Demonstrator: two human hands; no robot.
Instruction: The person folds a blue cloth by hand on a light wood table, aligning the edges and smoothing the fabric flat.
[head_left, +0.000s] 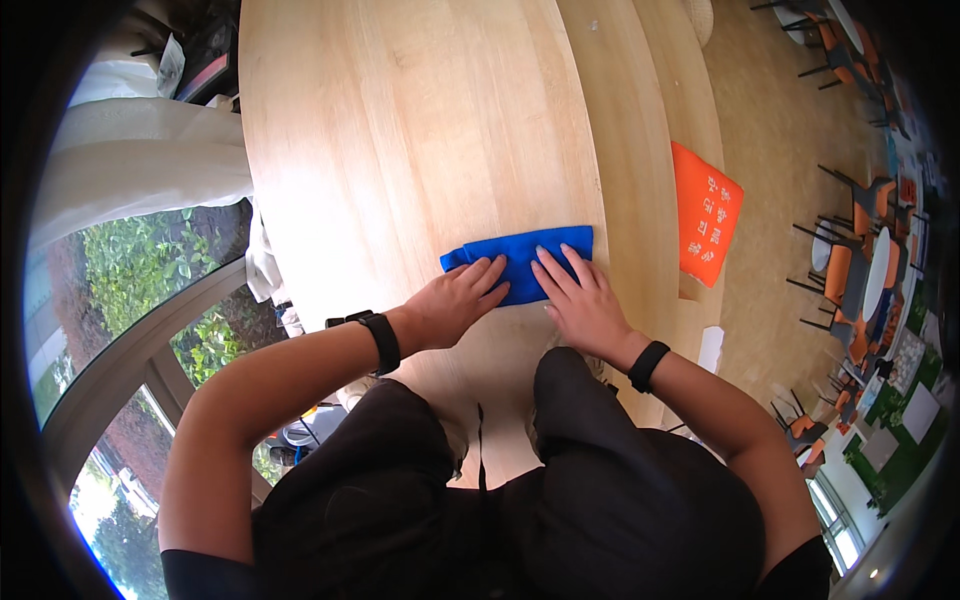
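Note:
A folded blue cloth (517, 259) lies flat on the pale wooden surface (420, 150) before me. Its left end shows a fold edge with a small flap sticking out. My left hand (457, 300) rests on the lower left part of the cloth, fingers stretched out and pointing to the upper right. On the right part lies my right hand (585, 300), palm down with its fingers spread. Neither hand grips the fabric; both press or rest on it from above. The cloth beneath my fingers is hidden.
Lower wooden steps (637, 150) run along the right side, with an orange cushion (709, 214) bearing writing on them. White curtains (150, 150) and a window (150, 270) are at the left. Orange and grey chairs (840, 277) stand on the floor far right.

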